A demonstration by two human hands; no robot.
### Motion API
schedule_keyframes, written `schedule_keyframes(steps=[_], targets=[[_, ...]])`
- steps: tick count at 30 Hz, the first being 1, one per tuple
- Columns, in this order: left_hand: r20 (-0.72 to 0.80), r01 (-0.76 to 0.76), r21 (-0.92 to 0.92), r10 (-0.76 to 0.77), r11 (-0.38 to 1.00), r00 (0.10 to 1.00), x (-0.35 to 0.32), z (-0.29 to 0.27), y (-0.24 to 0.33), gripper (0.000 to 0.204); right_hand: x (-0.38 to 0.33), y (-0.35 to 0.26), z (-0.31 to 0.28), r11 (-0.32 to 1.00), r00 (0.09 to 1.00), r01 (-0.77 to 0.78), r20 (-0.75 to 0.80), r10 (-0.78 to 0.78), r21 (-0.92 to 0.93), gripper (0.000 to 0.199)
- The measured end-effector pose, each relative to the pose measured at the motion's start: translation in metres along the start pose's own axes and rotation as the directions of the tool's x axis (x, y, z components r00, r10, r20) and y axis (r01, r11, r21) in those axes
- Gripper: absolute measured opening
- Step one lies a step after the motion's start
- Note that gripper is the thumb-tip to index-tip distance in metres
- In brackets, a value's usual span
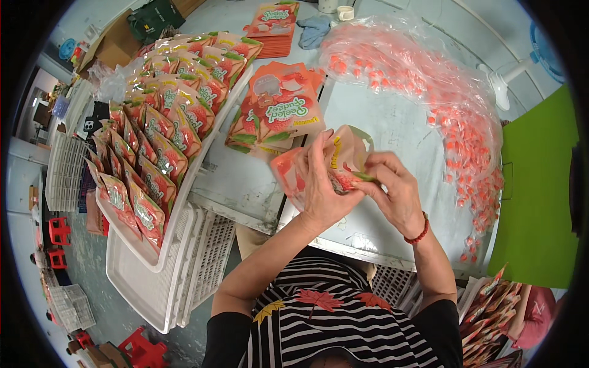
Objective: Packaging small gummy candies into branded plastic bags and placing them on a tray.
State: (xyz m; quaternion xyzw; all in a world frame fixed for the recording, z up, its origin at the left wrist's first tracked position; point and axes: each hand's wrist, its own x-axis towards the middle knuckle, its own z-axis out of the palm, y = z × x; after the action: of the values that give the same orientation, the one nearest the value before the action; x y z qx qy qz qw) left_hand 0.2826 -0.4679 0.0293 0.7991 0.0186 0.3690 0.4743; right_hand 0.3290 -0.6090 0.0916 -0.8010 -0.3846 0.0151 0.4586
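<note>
— What filled the scene, biggest first?

— A grey table (392, 122) ran across the middle. On its right lay a clear plastic bag of small orange candies (454, 116), curving from far to near. At the left, a white tray (153, 276) held rows of filled orange snack pouches (165, 135) standing on edge. A stack of flat empty pouches (276, 110) lay on the table, just far of the hands.

— And the hands?

— Both were closed on one orange stand-up pouch (343, 162), held above the table's near edge. The left hand (322, 184) wrapped its left side, fingers clamped over the front. The right hand (396, 190), with a red bead bracelet (420, 233) at the wrist, pinched the pouch's right edge.
</note>
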Motion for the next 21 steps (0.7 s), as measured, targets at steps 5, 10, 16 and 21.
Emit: schedule_keyframes(steps=[5,10,16,21], targets=[[0.280,0.182,-0.305,-0.095,0.935,0.955,0.016,-0.048,-0.002,0.116,0.008,-0.030,-0.037,0.816,0.895,0.446,0.182,-0.407,-0.368,0.020],[0.576,0.207,-0.369,0.048,0.906,0.816,0.013,-0.066,-0.007,0.048,-0.006,-0.045,-0.038,0.780,0.829,0.552,0.294,-0.475,-0.296,0.021],[0.440,0.492,-0.539,-0.270,0.683,0.856,-0.007,-0.064,0.029,0.018,-0.018,-0.044,-0.042,0.897,0.920,0.333,0.309,-0.241,-0.290,0.020],[0.365,0.161,-0.338,-0.029,0.927,0.930,-0.004,-0.061,0.048,0.014,-0.014,-0.049,-0.052,0.942,0.802,0.190,0.597,0.013,-0.276,0.018]])
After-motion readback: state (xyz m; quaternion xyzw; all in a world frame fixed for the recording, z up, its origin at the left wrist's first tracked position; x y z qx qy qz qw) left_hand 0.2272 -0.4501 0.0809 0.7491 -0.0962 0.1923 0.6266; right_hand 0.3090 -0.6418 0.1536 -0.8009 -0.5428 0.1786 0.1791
